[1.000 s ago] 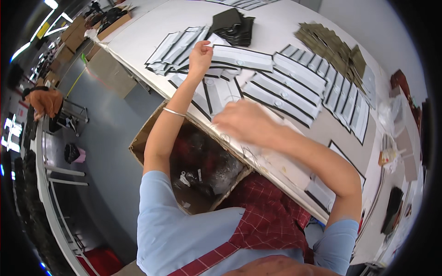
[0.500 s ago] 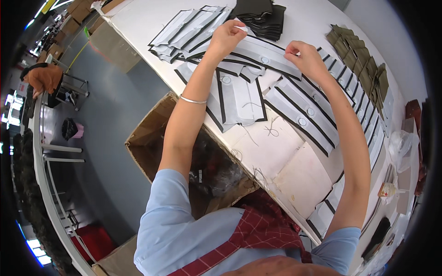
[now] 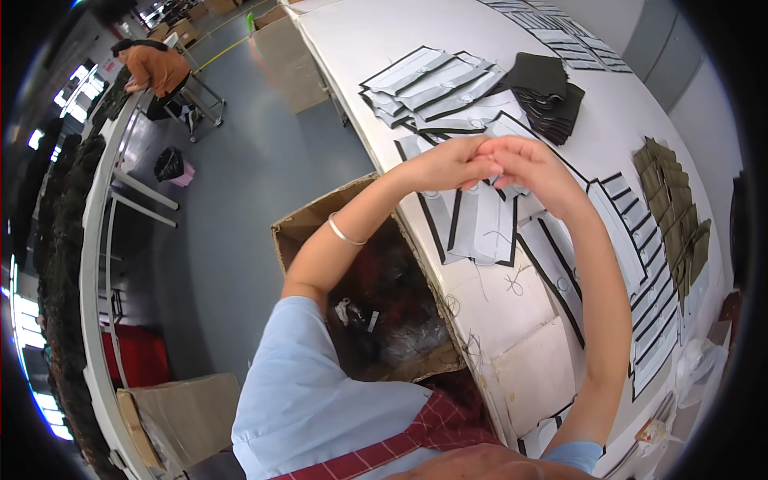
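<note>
The left hand (image 3: 458,165) and the right hand (image 3: 530,163) come together above the counter (image 3: 604,108), their fingers curled inward and meeting or overlapping. The gaps look narrow, but the fingers hide whatever may be pinched there, so I cannot tell whether either hand holds anything; drawn in like this, they seem set for something small and fine.

Just beneath them on the counter lie flat white rectangular fabric panels with black edging (image 3: 484,226), partly covered by the hands. The panels look smooth and crisp, long and narrow, their dark borders sharp against the pale faces; several bear a small round pale mark. Loose grey threads (image 3: 514,282) lie beside their near ends.

Beyond the hands, an overlapping pile of similar white panels (image 3: 432,80) is fanned, probably so that single pieces lift easily. Next to it sits a folded stack of black fabric pieces (image 3: 548,100). To the right, a long staggered row of black-edged white strips (image 3: 646,276) runs alongside overlapping olive-green fabric pieces (image 3: 670,212), apparently grouped by colour. An open-topped brown cardboard box (image 3: 302,226) stands against the near edge, perhaps to catch scraps; clear plastic lies inside.
</note>
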{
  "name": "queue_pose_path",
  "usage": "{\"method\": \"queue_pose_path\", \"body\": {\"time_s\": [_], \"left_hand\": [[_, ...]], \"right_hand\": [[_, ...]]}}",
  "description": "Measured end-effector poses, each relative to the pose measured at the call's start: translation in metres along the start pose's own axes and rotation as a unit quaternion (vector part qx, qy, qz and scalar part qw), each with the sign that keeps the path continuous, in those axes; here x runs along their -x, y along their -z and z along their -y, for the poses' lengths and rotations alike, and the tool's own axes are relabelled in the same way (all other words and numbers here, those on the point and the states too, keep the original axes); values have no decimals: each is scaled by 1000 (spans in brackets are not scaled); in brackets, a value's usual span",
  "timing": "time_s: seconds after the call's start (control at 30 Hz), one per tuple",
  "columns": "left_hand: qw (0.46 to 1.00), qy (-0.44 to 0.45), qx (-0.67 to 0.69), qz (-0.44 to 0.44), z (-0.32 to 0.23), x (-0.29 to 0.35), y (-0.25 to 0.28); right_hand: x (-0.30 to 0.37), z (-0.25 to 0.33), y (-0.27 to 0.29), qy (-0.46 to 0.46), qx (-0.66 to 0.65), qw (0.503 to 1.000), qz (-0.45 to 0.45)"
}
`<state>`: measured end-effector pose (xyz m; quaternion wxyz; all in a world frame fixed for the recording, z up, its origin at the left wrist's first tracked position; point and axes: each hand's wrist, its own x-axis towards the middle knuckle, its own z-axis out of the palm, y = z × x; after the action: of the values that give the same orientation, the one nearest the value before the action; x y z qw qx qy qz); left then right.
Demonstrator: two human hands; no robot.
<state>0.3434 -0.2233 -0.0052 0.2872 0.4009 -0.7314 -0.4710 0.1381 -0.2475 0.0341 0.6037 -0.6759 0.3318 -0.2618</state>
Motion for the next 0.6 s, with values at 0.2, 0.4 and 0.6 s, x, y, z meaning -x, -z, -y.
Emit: {"method": "queue_pose_path", "body": {"time_s": [0.2, 0.4, 0.6], "left_hand": [[956, 128, -3, 262, -30, 115, 43], [928, 17, -360, -92, -15, 167, 37], [947, 7, -274, -168, 8, 110, 41]], "right_hand": [[-5, -55, 96, 134, 422, 879, -177], [-1, -81, 113, -24, 529, 817, -228], [-10, -67, 115, 26, 569, 800, -190]]}}
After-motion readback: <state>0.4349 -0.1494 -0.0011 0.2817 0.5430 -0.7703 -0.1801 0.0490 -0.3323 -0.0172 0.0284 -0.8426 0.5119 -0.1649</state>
